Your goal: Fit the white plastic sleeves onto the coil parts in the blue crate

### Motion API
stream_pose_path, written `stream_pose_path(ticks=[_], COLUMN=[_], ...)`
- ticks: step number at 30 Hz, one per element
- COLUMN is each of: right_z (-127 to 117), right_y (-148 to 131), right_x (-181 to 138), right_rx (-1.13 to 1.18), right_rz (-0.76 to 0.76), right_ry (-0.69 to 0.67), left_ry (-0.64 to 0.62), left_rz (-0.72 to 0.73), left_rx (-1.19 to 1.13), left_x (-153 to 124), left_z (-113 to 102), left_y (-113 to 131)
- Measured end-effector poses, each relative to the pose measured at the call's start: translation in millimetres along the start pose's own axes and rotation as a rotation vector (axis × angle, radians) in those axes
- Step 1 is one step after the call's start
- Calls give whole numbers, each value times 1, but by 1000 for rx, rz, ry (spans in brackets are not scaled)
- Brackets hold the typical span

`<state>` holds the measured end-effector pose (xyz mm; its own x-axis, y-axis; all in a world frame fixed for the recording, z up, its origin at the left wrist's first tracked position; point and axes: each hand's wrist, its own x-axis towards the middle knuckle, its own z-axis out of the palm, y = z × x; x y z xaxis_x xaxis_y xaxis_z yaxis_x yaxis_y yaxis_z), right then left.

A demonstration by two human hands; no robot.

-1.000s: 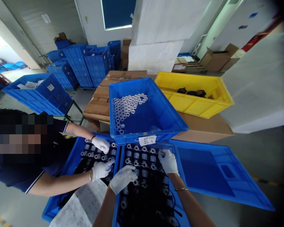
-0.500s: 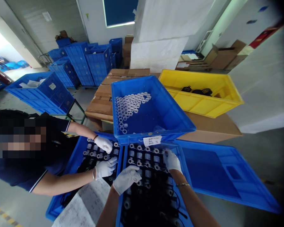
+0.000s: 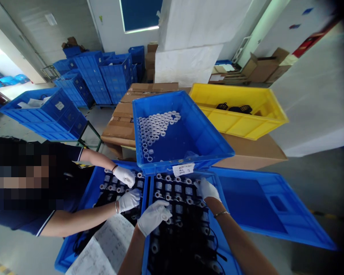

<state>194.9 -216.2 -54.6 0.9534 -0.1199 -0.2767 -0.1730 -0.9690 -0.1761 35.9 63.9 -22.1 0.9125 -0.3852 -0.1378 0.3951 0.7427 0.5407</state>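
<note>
My left hand, in a white glove, is closed over the left side of a blue crate. At its fingertips is a small white plastic ring. My right hand, also gloved, reaches into the crate's far right corner. Its fingers are bent together around the top of a part in the back row; what they grip is hidden. Rows of black parts with pale labels and white rings on their ends fill the crate.
Ahead stands a tilted blue bin with many loose white rings. A yellow bin is behind it. At left a co-worker's gloved hands work over another crate, beside a printed sheet. A blue crate lies at right.
The view has shifted slightly. My right hand's fingers have moved a little at the back row, while my left hand keeps its place with the ring. The co-worker's nearer hand has shifted slightly.
</note>
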Motion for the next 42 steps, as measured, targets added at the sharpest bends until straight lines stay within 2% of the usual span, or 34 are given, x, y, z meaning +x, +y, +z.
stream_pose_path(ticks=[7, 10, 13, 19, 24, 26, 28, 31, 33, 35, 37, 39, 42], right_z=[-28, -32, -31, -29, -29, -29, -30, -32, -33, -32, -30, -28, -28], right_y=[-11, -10, -9, -8, -12, -15, -16, -15, -14, -14, -15, -17, -18], right_x=[-14, -19, -24, -30, -36, -36, -35, -38, -41, -43, -42, -39, -32], right_rx=[-95, -78, -27, 60, 153, 177, 174, 185, 181, 171, 174, 177, 164], right_rz=[67, 76, 23, 60, 76, 49, 39, 37, 49, 86, 110, 102, 78], right_ry=[-179, -160, -134, -215, -88, -90, -145, -236, -242, -180, -101, -66, -113], left_ry=[-17, -30, -30, 18, 69, 77, 77, 85, 102, 113, 109, 94, 63], left_rz=[6, 1, -3, -32, -58, -50, -41, -50, -52, -33, -24, -37, -77], left_rx=[27, 39, 40, 30, 56, 74, 90, 130, 151, 136, 111, 98, 72], left_x=[0, 0, 0, -1, 0, 0, -4, -16, -24, -26, -21, -12, -1], left_z=[-2, -4, -3, 3, 10, 11, 8, -3, -11, -14, -8, 0, 8], left_y=[0, -1, -1, 6, 1, 0, 11, 51, 78, 86, 70, 42, 8])
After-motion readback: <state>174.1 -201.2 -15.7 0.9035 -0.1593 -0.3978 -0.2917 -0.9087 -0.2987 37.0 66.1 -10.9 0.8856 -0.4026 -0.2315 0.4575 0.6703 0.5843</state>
